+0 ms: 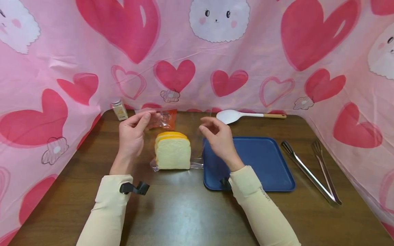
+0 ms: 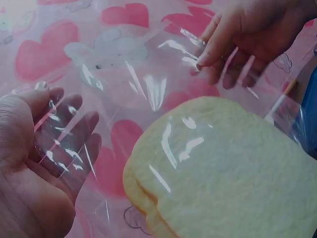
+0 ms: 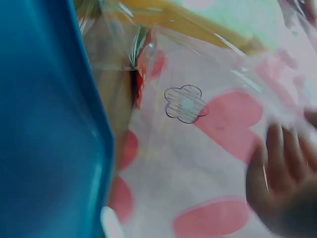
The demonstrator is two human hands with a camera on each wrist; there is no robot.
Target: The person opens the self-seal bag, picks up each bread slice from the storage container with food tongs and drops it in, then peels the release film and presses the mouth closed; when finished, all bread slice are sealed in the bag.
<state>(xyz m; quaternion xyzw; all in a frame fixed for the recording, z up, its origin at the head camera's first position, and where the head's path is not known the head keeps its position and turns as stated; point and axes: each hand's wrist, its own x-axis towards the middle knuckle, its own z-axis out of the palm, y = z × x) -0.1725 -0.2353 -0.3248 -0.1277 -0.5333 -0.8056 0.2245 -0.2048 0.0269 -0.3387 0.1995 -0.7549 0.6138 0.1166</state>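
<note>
The left hand's [image 1: 132, 133] fingers are nearly straight behind clear film [image 2: 153, 91], the right hand's [image 1: 220, 140] loosely bent; whether either pinches it I cannot tell. Between them stands sliced bread [image 1: 173, 153], film around it, beside a blue tray [image 1: 258, 164]. The brown wood-grain table [image 1: 181, 201] gleams palely; heart-printed pink cloth [image 1: 255, 41] encloses its back and sides

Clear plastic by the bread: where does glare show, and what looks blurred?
Left wrist: white glare streaks on the clear plastic and over the bread; right wrist: the right hand dark and blurred; head: soft sheen on the tabletop, plastic barely visible.
</note>
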